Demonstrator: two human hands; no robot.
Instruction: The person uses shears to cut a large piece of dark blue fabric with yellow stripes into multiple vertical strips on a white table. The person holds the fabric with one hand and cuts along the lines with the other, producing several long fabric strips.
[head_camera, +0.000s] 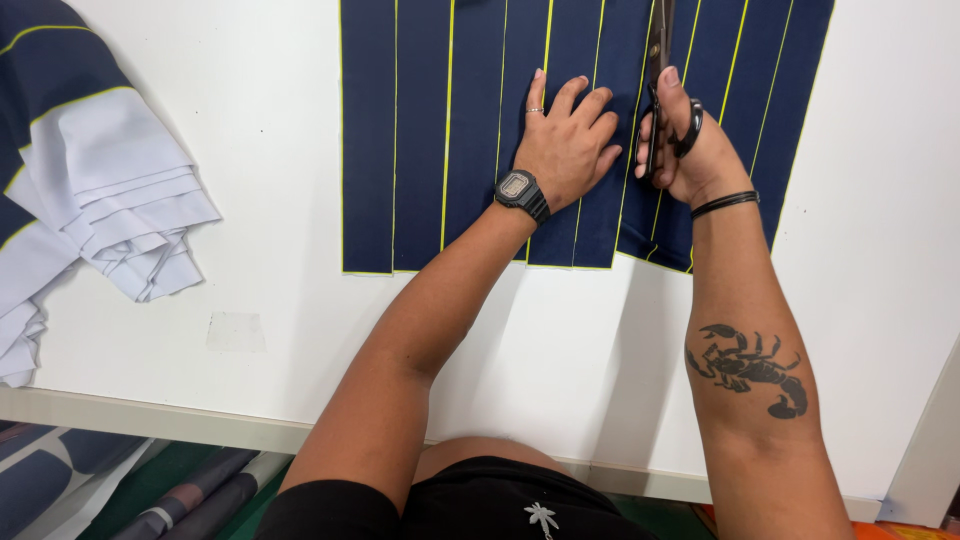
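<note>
Head view: navy fabric with yellow-green stripes (420, 130) flat on white table (280, 300). Left hand (565, 145) pressed on cloth, fingers spread flat. Right hand (685, 140) closed around scissors (660, 60), blades along stripe just beside left fingertips. Folded fabric stack (90, 180) far left.

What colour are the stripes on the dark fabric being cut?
Yellow-green stripes on navy fabric; head view.

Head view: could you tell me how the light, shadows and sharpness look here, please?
Head view: even, bright light on the white table, no glare; soft arm shadows fall toward the near edge; left hand, right hand, scissors and striped navy fabric are sharp.
</note>
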